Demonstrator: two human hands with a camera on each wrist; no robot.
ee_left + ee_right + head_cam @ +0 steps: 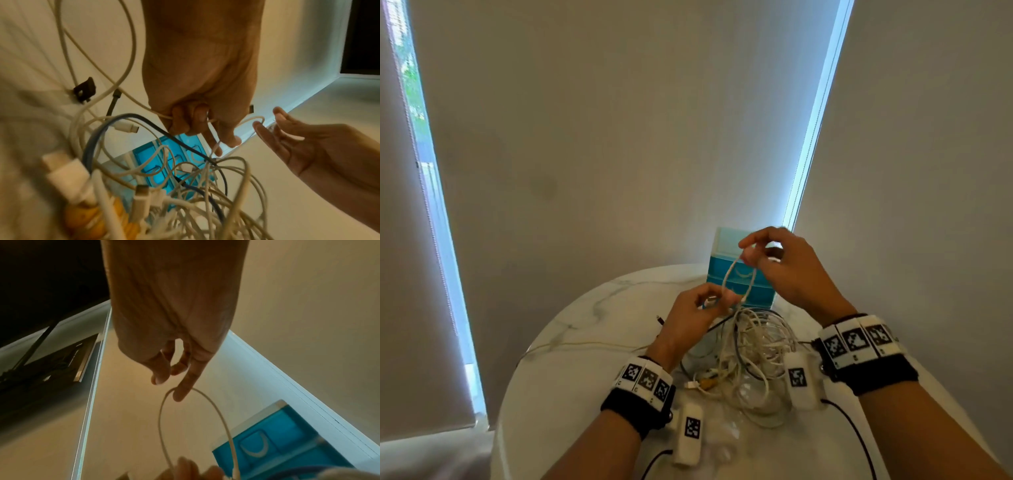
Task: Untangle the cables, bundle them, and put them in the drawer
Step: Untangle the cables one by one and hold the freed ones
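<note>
A short white cable (725, 281) is stretched into an upright loop between my hands, above the table. My left hand (703, 303) pinches its lower end, fingers curled round the strand (185, 119). My right hand (756, 250) carries the top of the loop (162, 418) over a straight finger (182, 393); the thumb stays apart from it. Below the hands lies a tangle of white, black and blue cables (756, 346). A blue drawer unit (722, 263) stands behind the loop, with its drawers closed.
The round white marble table (585, 359) ends close on the left and front. A thin cable (585, 342) trails left toward its edge. A black connector (661, 321) and yellow plugs (709, 382) lie by the tangle. Window blinds stand behind.
</note>
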